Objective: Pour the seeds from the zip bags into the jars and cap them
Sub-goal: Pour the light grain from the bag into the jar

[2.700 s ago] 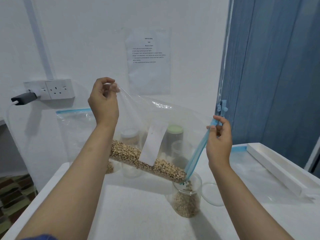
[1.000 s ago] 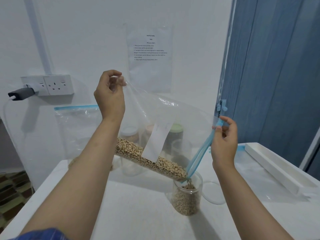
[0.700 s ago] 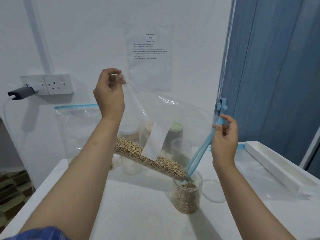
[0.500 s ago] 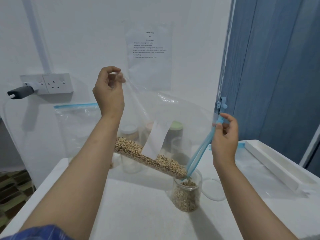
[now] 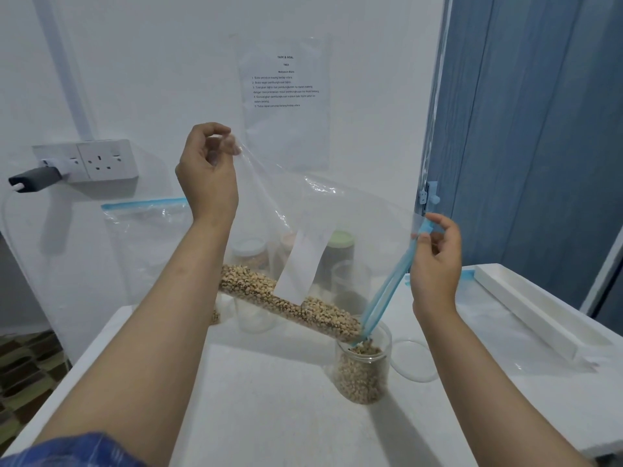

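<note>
Two bare forearms reach in from the bottom of the frame, ending in the left hand (image 5: 206, 176) and right hand (image 5: 436, 264). No rings, watch or bracelets show. A blue patterned sleeve (image 5: 67, 449) edge shows at the lower left corner

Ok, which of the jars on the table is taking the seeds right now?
The front jar, uncapped, under the tilted zip bag's blue mouth and partly full. The other jars stand behind the bag.
</note>
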A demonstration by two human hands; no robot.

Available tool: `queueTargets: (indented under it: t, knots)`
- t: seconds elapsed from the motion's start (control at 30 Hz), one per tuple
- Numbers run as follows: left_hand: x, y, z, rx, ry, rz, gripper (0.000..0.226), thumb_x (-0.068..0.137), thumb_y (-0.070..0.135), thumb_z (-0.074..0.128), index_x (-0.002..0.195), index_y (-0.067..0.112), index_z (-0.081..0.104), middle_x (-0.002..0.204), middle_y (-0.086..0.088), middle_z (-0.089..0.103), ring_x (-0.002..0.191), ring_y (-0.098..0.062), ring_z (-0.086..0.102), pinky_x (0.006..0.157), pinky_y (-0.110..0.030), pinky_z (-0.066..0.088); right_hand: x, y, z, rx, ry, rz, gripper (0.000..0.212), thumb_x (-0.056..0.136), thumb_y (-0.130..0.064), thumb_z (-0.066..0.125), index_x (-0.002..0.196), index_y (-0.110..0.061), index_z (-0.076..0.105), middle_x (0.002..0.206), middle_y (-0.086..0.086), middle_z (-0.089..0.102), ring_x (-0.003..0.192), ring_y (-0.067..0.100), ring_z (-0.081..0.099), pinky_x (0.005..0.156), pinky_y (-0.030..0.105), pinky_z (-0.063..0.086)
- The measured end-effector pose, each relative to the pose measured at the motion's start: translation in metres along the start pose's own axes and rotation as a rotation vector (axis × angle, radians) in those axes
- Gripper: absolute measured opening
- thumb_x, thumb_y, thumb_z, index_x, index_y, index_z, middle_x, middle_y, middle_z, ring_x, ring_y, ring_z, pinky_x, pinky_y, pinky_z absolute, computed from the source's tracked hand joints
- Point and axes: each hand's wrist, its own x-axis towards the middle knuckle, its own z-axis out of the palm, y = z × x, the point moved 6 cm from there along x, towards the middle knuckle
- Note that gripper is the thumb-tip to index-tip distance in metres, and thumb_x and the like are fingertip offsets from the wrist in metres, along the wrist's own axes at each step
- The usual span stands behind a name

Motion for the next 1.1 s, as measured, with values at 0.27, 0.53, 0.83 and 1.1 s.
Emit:
queueTargets:
  t: [0.27, 0.53, 0.83, 1.1]
  knots:
    - [0.0001, 0.0017, 0.0008, -0.006, -0.008, 0.011, 0.02, 0.092, 0.014, 0.06, 0.089, 0.034, 0.06, 0.074, 0.008, 0.065, 0.071, -0.007, 0.059, 0.079, -0.034, 0.053, 0.0001, 0.0009, -0.0012, -0.011, 0.007, 0.009, 0.03, 0.103, -0.011, 0.045, 0.114, -0.038, 0.054, 0.094, -0.004, 0.058, 0.098, 0.005, 0.062, 0.092, 0.038, 0.051]
    - [0.0008, 0.0011, 0.0018, 0.008, -0.016, 0.019, 0.018, 0.092, 0.014, 0.059, 0.09, 0.033, 0.06, 0.074, 0.009, 0.066, 0.072, -0.006, 0.06, 0.08, -0.032, 0.052, 0.0, 0.0019, -0.0009, -0.015, 0.009, 0.007, 0.03, 0.103, -0.012, 0.045, 0.112, -0.04, 0.054, 0.094, -0.004, 0.059, 0.1, 0.008, 0.063, 0.096, 0.042, 0.051]
    - [0.0017, -0.002, 0.0019, 0.015, -0.025, 0.021, 0.012, 0.092, 0.013, 0.058, 0.094, 0.025, 0.062, 0.074, 0.011, 0.065, 0.074, -0.005, 0.062, 0.08, -0.029, 0.053, -0.0008, 0.002, -0.0003, -0.011, 0.014, 0.0, 0.032, 0.103, -0.012, 0.045, 0.109, -0.043, 0.054, 0.093, -0.003, 0.059, 0.097, 0.006, 0.063, 0.094, 0.042, 0.05]
    - [0.005, -0.0015, 0.0028, 0.025, -0.058, 0.037, 0.011, 0.092, 0.012, 0.058, 0.094, 0.021, 0.062, 0.077, 0.004, 0.067, 0.074, -0.006, 0.063, 0.082, -0.031, 0.055, -0.0016, 0.0022, -0.0006, -0.005, 0.019, 0.009, 0.037, 0.103, -0.012, 0.045, 0.105, -0.048, 0.053, 0.094, -0.002, 0.059, 0.095, 0.005, 0.062, 0.093, 0.041, 0.05]
